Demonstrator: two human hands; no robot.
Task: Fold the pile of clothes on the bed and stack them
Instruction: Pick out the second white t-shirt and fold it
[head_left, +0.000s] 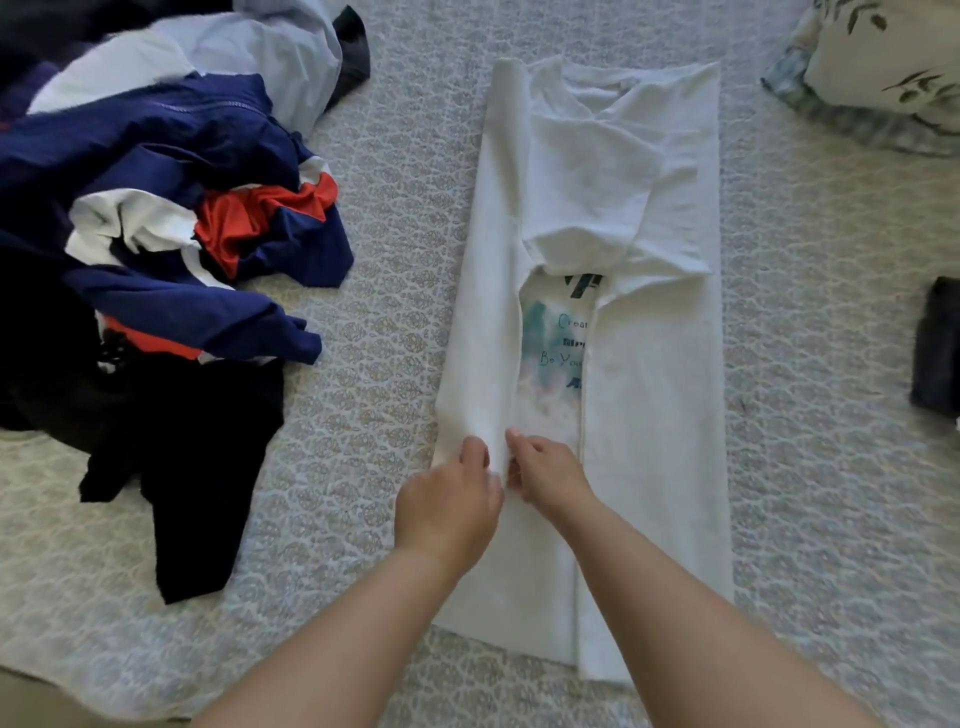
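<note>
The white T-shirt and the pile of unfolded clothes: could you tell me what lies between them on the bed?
Only bare patterned bedspread lies between the white T-shirt and the pile, as the head view shows.

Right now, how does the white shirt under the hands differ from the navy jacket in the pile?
The white shirt lies flat with both sides folded in; the navy jacket is crumpled on the pile. Both hands, left hand and right hand, pinch the shirt; nothing touches the jacket. Both rest on the patterned bedspread.
</note>
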